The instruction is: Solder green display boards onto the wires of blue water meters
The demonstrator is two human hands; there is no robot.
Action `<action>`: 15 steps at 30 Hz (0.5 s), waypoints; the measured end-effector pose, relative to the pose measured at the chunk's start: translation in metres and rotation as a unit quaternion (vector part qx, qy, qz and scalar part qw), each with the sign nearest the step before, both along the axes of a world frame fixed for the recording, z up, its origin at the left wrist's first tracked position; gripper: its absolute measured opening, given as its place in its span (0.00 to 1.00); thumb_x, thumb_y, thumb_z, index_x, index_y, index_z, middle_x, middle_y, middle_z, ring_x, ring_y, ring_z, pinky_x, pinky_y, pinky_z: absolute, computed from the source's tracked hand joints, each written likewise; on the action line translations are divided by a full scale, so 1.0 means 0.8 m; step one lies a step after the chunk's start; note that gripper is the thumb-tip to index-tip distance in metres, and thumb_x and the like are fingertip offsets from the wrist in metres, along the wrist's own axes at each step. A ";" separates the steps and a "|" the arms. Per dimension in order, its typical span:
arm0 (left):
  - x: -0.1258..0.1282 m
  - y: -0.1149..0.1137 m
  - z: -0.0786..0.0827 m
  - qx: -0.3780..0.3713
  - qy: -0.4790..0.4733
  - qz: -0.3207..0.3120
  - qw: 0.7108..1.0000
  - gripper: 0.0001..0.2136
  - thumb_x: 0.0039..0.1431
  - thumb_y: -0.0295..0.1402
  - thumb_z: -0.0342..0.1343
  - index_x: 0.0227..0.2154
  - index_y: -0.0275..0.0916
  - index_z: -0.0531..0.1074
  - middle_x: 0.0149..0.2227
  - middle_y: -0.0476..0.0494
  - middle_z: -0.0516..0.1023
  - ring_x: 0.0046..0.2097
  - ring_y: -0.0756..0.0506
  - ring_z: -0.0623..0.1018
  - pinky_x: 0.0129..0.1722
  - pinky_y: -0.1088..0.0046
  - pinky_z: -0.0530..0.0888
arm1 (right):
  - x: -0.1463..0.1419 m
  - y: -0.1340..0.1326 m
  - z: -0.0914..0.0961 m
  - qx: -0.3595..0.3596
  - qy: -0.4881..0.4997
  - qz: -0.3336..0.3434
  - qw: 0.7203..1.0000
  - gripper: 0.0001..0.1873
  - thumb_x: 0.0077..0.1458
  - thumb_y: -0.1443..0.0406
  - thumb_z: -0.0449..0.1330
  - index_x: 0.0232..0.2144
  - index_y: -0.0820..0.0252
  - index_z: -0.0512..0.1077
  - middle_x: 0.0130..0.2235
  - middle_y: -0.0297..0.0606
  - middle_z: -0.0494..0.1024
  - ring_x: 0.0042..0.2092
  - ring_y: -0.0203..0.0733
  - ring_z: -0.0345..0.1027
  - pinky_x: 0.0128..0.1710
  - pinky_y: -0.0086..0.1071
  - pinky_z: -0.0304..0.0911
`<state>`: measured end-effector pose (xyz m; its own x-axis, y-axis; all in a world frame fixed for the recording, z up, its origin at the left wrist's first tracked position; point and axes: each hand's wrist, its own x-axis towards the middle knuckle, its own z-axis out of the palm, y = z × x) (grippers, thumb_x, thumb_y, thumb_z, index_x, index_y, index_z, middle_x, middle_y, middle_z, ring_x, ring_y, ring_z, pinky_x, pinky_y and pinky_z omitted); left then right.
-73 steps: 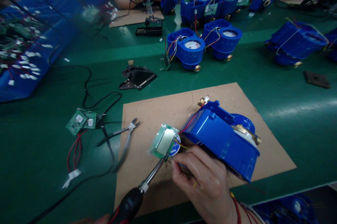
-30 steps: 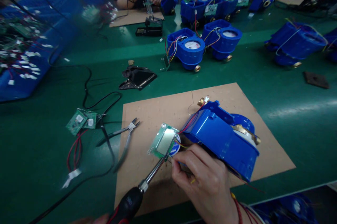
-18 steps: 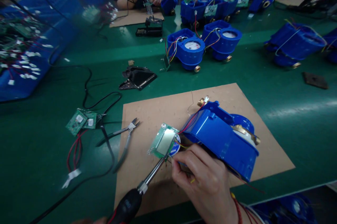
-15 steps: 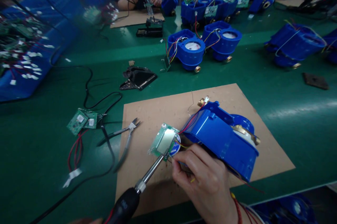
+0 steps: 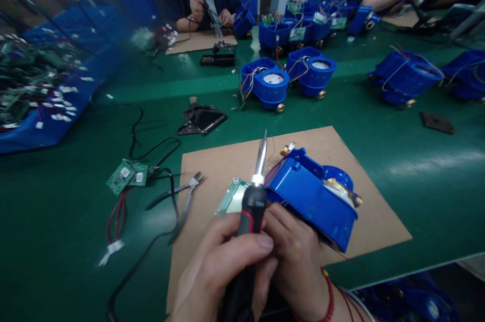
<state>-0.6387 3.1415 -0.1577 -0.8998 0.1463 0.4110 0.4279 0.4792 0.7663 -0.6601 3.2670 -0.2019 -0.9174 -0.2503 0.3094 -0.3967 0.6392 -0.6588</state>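
My left hand (image 5: 223, 266) is closed around a soldering iron (image 5: 254, 201), whose bare tip points up and away from me. Beside it, my right hand (image 5: 297, 256), with a red cord bracelet at the wrist, has curled fingers. Their tips are hidden behind the iron and my left hand, so what they hold does not show. A green circuit board with a display (image 5: 232, 198) lies partly covered just beyond my left hand. To its right, a blue meter housing (image 5: 310, 196) with brass fittings lies tilted, close to my right fingers. Both sit on a cardboard sheet (image 5: 204, 165).
Cutting pliers (image 5: 189, 191) lie over the cardboard's left edge, near small circuit boards (image 5: 127, 175) and a black cable (image 5: 151, 246). A black stand (image 5: 202, 119) and wired blue meters (image 5: 271, 85) are farther back. Boards fill a blue bin (image 5: 56, 135) at left. Co-workers sit opposite.
The soldering iron has lifted off the circuit board and swung upright, bringing my left hand fully into view. My right hand stays near the board, its fingertips now covered. The view has shifted slightly.
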 end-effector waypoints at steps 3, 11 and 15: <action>0.000 0.005 0.000 -0.008 -0.018 0.009 1.000 0.18 0.51 0.17 0.51 0.43 0.44 0.63 0.40 0.49 0.68 0.41 0.52 0.72 0.37 0.77 0.71 | 0.001 0.000 -0.002 -0.002 0.020 -0.008 1.000 0.15 0.59 0.65 0.45 0.22 0.59 0.64 0.23 0.34 0.65 0.24 0.34 0.56 0.22 0.28 0.47; 0.012 -0.034 -0.037 -0.143 0.066 0.077 0.985 0.19 0.47 0.20 0.58 0.42 0.39 0.63 0.42 0.47 0.69 0.42 0.52 0.73 0.41 0.80 0.70 | 0.004 0.004 -0.003 -0.055 0.007 0.023 0.998 0.06 0.52 0.70 0.56 0.33 0.57 0.70 0.29 0.34 0.71 0.31 0.35 0.63 0.30 0.28 0.57; 0.013 -0.049 -0.046 -0.154 0.061 0.092 0.982 0.17 0.45 0.19 0.58 0.39 0.37 0.64 0.38 0.47 0.71 0.39 0.53 0.73 0.40 0.82 0.70 | 0.005 0.007 -0.001 -0.109 0.031 0.067 0.991 0.05 0.51 0.71 0.57 0.31 0.58 0.71 0.29 0.33 0.71 0.33 0.34 0.63 0.32 0.30 0.59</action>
<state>-0.6281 3.1024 -0.1944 -0.8691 0.1196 0.4799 0.3919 0.7586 0.5206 -0.6564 3.2727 -0.2025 -0.8575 -0.2898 0.4251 -0.5131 0.4225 -0.7471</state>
